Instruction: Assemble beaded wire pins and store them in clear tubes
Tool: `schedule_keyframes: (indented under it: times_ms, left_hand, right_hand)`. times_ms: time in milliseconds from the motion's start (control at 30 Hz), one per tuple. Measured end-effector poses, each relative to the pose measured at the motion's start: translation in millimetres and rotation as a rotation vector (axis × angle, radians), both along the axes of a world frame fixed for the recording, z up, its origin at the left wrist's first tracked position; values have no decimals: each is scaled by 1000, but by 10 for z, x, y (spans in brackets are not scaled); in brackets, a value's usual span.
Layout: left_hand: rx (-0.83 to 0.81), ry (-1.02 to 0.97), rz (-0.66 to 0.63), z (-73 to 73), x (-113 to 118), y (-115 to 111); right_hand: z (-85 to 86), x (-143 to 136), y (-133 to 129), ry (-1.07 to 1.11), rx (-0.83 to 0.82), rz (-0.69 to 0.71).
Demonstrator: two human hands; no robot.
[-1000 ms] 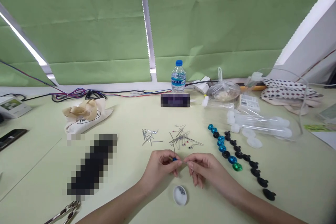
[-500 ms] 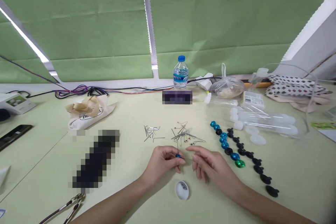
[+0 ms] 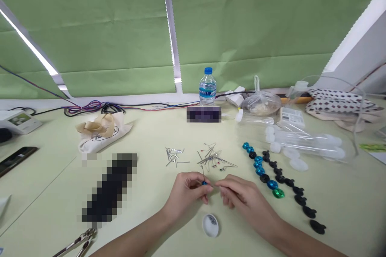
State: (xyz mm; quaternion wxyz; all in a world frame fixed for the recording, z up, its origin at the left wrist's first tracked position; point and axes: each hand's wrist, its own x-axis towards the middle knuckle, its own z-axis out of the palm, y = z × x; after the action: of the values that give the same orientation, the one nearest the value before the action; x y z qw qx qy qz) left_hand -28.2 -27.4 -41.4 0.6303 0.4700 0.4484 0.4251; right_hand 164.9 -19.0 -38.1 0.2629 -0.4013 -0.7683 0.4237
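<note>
Blue, the small piece (image 3: 204, 183) stays pinched in my left hand (image 3: 187, 190); my right hand (image 3: 247, 193) has bunched its fingers beside it, whether gripping I can't tell, suggesting two-handed work.

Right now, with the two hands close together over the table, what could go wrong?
The left hand pinches a small blue piece, which might slip from its grip. The white dish, with grey bits inside, sits just on the near side of the hands, so a lowered wrist could tip it. The right hand is near the green piece, and might nudge it out of line.
</note>
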Motion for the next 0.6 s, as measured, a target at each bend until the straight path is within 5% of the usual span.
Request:
schedule_keyframes:
  times_ms: [67,133,200,333,400,600]
  left_hand:
    - [22,37,-3,-2,9,-11]
    - [43,78,-2,7,12,-15]
    - [39,88,7,19,6,-7]
    - [7,73,19,32,-20,28]
    - [8,72,16,31,-27,34]
    - [18,82,18,5,6,-13]
  right_hand:
    - [14,-48,10,125,-300,-5]
    - [36,-62,13,171,-417,-4]
    - [51,-33,6,106,-278,-24]
    - [20,68,-14,-134,333,34]
    - [-6,87,-20,-174,466,77]
    - [20,14,-35,-30,-13,-30]
